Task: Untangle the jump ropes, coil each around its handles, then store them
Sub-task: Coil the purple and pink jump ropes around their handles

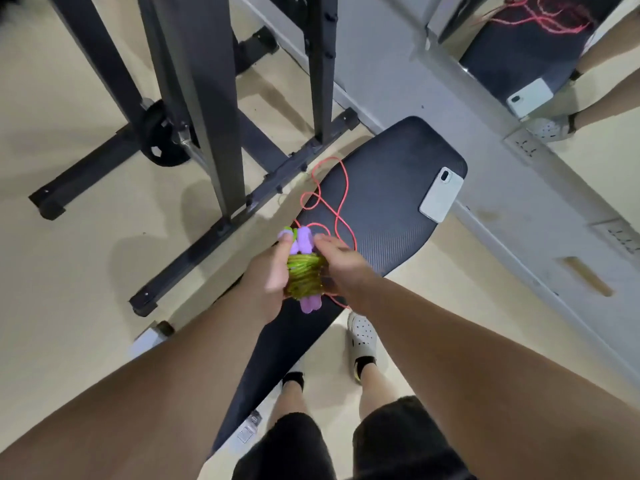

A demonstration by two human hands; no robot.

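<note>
Head view, looking down: I hold the bundle between both hands, close together above the near part of the bench [388,188]. My left hand [273,271] grips it from the left, fingers curled round the coil and thumb up against the tops of the purple handles [304,237]. My right hand [341,263] closes over the right side, fingers bent onto the green rope [304,275]. Blur hides whether they pinch a loose end. The green rope sits wound thickly round the two handles, which stand side by side and poke out above and below the coil, so I judge this rope is at the end of its coiling step. The next move calls for tucking or trapping the last turn so the coil cannot spring loose, then setting the bundle aside. Just beyond and beneath my hands the red rope [341,192] lies in loose loops on the bench, one loop hanging past its left edge. I cannot see its handles. That one is not yet coiled, and it looks free of the green rope. Farther along the bench lies a phone [441,194], well apart from the loops. To the left, on the floor, stands a dark rack [204,98]. I cannot see where the ropes are to be stored.
</note>
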